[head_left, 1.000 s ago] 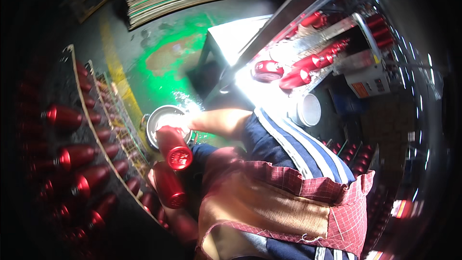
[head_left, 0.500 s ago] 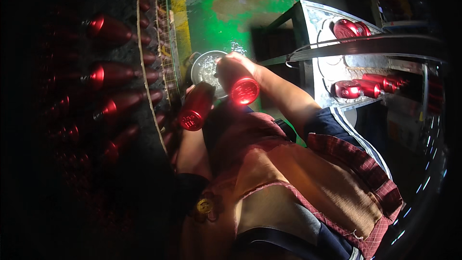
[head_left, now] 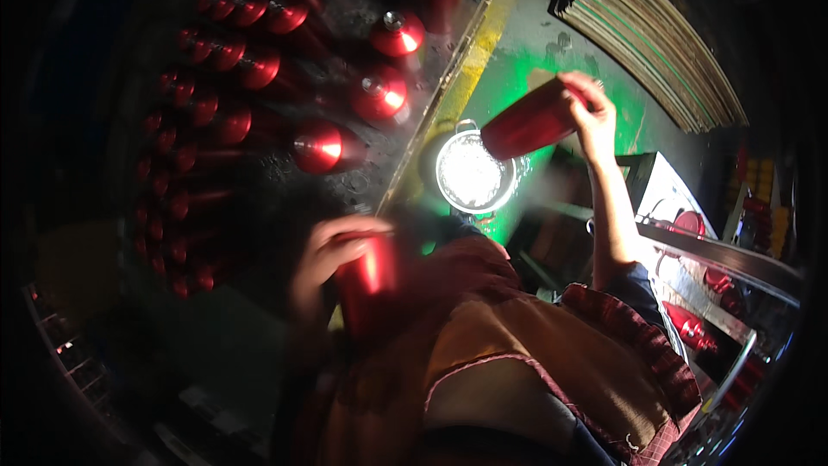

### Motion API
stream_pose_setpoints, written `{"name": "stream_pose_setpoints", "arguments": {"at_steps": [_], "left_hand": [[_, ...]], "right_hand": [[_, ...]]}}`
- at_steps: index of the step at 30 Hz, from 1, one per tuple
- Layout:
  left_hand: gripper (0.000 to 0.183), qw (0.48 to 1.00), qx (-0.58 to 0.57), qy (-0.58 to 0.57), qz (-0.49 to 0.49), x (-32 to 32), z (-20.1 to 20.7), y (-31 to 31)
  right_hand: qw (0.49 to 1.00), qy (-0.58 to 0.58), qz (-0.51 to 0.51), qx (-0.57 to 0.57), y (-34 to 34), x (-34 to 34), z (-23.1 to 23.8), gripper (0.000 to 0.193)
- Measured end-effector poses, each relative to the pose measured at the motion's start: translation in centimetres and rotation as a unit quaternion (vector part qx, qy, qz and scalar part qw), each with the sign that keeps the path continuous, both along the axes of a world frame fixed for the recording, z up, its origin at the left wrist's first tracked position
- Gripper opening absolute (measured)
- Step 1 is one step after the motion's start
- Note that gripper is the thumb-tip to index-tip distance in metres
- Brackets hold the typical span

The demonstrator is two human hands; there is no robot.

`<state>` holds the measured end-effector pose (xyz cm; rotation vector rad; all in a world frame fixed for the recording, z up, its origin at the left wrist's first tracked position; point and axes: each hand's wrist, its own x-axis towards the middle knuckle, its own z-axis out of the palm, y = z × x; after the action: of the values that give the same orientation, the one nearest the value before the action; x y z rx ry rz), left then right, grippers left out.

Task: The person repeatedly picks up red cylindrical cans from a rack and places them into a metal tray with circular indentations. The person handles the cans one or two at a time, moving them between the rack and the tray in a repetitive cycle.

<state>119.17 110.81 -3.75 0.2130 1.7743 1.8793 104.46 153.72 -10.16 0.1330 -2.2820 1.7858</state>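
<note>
My right hand is closed around a red metal bottle. The bottle is tilted, its lower left end reaching over the rim of a round metal pot. Strong glare fills the pot and hides its contents. At the lower left, my left hand is wrapped round a second red bottle, close to the apron. This hand and bottle are smeared by motion. A single red bottle stands on the dark surface near the left hand.
Rows of red bottles stand on a dark wet table to the left. A stack of flat sheets lies at the far right. On the right, a metal rail crosses a bright bench with more red bottles.
The two bottles, both held over the pot before, are apart now. My left hand has swung left with its bottle; the right bottle has turned sideways. The view has turned left.
</note>
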Motion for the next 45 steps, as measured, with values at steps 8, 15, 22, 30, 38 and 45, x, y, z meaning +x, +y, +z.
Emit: {"name": "stream_pose_setpoints", "arguments": {"at_steps": [8,15,22,30,38,45], "left_hand": [[0.031,0.814,-0.375,0.225,0.383,4.7,1.6,-7.1],[0.036,0.675,-0.443,0.367,0.462,1.2,-4.9,-4.6],[0.036,0.697,-0.439,0.366,0.433,1.7,-3.8,-4.9],[0.045,0.749,-0.43,0.341,0.371,-6.0,-0.2,-14.9],[0.051,0.728,-0.467,0.367,0.341,-12.5,-5.4,-16.5],[0.041,0.699,-0.471,0.391,0.37,-11.1,-2.8,-16.9]], "right_hand": [[0.892,0.426,-0.048,0.144,-9.8,-15.7,17.4,0.031],[0.929,0.299,0.04,0.212,-27.7,-27.0,8.2,0.034],[0.885,0.14,0.199,0.396,-31.5,-29.1,0.2,0.046],[0.814,0.264,0.342,0.388,-34.0,-22.3,8.8,0.072],[0.814,0.138,0.295,0.481,-42.2,-22.3,3.5,0.059],[0.869,0.109,0.216,0.432,-40.7,-21.8,5.2,0.051]]}}
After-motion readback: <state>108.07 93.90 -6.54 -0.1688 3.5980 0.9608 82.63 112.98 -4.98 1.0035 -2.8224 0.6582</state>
